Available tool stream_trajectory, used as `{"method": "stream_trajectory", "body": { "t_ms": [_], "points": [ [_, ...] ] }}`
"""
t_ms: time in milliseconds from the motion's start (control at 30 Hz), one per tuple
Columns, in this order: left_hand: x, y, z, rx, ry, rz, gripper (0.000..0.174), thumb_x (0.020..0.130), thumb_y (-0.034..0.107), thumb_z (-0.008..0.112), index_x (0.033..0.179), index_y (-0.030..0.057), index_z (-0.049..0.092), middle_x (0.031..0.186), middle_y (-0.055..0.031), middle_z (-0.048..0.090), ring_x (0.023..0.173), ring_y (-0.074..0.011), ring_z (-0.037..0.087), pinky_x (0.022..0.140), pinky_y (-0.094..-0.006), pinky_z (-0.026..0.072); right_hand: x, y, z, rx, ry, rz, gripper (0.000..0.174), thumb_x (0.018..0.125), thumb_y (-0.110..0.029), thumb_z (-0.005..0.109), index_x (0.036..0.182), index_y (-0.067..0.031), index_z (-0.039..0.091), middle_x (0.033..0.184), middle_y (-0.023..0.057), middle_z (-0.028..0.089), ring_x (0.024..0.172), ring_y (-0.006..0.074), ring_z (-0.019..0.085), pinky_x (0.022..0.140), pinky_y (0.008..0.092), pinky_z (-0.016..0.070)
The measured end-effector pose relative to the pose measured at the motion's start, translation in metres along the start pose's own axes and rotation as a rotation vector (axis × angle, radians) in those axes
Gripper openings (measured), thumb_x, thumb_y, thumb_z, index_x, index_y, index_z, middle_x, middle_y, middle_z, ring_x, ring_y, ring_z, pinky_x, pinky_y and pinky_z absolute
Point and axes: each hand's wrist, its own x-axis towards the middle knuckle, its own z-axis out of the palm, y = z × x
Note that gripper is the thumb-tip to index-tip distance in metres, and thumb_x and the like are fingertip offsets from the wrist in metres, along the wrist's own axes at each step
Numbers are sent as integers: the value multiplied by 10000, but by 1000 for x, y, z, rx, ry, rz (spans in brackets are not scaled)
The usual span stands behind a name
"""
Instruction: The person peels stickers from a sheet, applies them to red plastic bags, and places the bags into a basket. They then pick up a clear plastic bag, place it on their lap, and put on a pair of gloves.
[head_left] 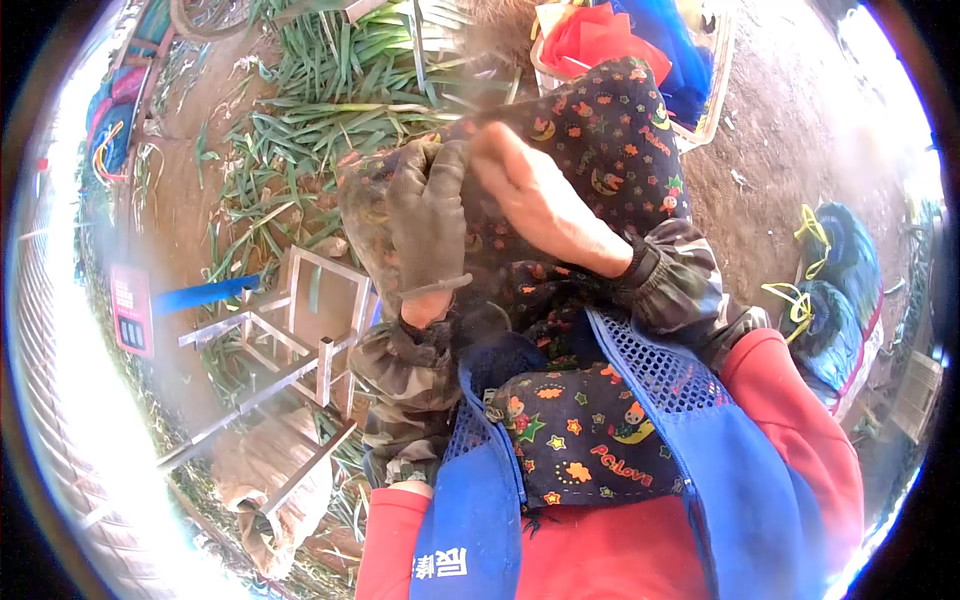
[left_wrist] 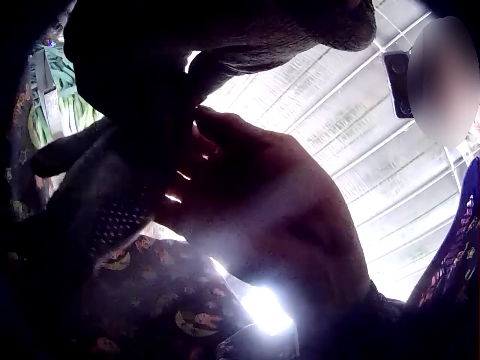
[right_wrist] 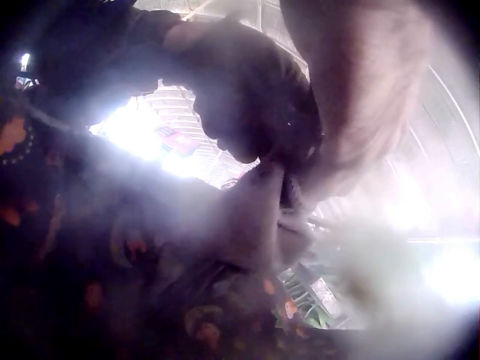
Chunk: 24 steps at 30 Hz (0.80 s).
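My left hand (head_left: 428, 205) wears a grey-brown work glove and is raised over the patterned apron on my lap. Close against it is my bare right hand (head_left: 545, 200), its fingers bent in toward the gloved ones. Between the two hands, the left wrist view shows dark cloth with a dotted grip surface, like a second work glove (left_wrist: 120, 217). Fingers of both hands curl at this cloth, which appears as a pale grey fold (right_wrist: 251, 217) in the right wrist view. From the head view the hands hide it. Strong backlight darkens the detail.
Long green leafy stalks (head_left: 340, 120) lie on the soil ahead. A metal frame (head_left: 300, 330) stands at left beside a pale sack (head_left: 270, 480). A crate (head_left: 715, 100) with red and blue cloth is ahead right. Dark shoe-like bundles with yellow laces (head_left: 835, 260) sit at right.
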Motion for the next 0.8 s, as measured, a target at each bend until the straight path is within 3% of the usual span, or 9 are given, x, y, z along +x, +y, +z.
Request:
{"method": "stream_trajectory", "body": {
  "t_ms": [167, 267, 333, 367, 433, 533, 667, 767, 800],
  "points": [
    [-1, 11, -1, -85, 2, -106, 126, 840, 140, 634, 740, 67, 659, 736, -92, 650, 736, -264, 595, 785, -353, 436, 4, 28, -1, -202, -302, -64, 137, 892, -75, 502, 963, 32, 550, 891, 300, 621, 915, 465, 612, 750, 475, 491],
    [-4, 7, 0, -53, -81, -12, 133, 857, 138, 639, 751, 58, 633, 700, -80, 629, 701, -221, 577, 740, -339, 438, 19, 34, -8, -100, -231, 30, 178, 860, -57, 487, 957, 43, 599, 905, 312, 622, 912, 418, 644, 787, 443, 499],
    [-8, 8, -2, -25, -174, 3, 141, 896, 148, 632, 803, 46, 605, 693, -67, 601, 669, -161, 543, 679, -323, 442, 27, 25, -16, 197, -247, 158, 287, 857, -25, 461, 1076, 70, 621, 946, 176, 692, 947, 255, 656, 859, 349, 490],
    [-11, 10, 0, -40, -243, -59, 129, 912, 131, 623, 827, 40, 585, 702, -71, 591, 663, -142, 522, 652, -313, 444, 28, 11, -23, 345, -206, 263, 281, 882, -30, 462, 1094, 36, 635, 916, 96, 656, 866, 187, 611, 782, 314, 478],
    [-17, -11, 13, -141, -349, -89, 175, 950, 209, 621, 921, 43, 573, 690, -33, 474, 699, -100, 420, 644, -284, 416, 34, 15, -32, 830, -181, 339, 321, 904, -22, 464, 1181, 1, 623, 1051, 67, 642, 886, 134, 614, 771, 287, 497],
    [-21, -5, 22, -265, -364, -101, 162, 940, 185, 636, 901, 44, 566, 691, -31, 452, 700, -104, 399, 639, -278, 415, 38, 29, -32, 1093, -104, 312, 333, 930, -9, 445, 1237, 49, 558, 1153, 118, 645, 1030, 211, 641, 927, 355, 514],
    [-19, 0, 31, -302, -356, 47, 162, 917, 141, 655, 866, 36, 543, 676, -77, 456, 635, -135, 395, 602, -288, 429, 32, 29, -22, 1179, 6, 424, 312, 978, -82, 488, 1267, 24, 543, 1156, 112, 644, 1005, 197, 648, 877, 339, 535],
    [-18, 2, 31, -183, -307, 233, 161, 904, 108, 655, 838, 31, 529, 679, -133, 508, 597, -169, 464, 596, -306, 447, 23, 50, -13, 439, -57, -126, 357, 993, -126, 505, 1332, -12, 493, 1179, 73, 631, 1055, 154, 610, 896, 285, 513],
    [-18, 2, 32, -188, -302, 269, 158, 902, 101, 652, 835, 29, 529, 687, -147, 523, 600, -189, 495, 597, -314, 450, 25, 56, -8, 931, -83, 115, 380, 993, -131, 506, 1354, -14, 469, 1186, 72, 624, 1091, 143, 590, 915, 277, 501]
  ]
}}
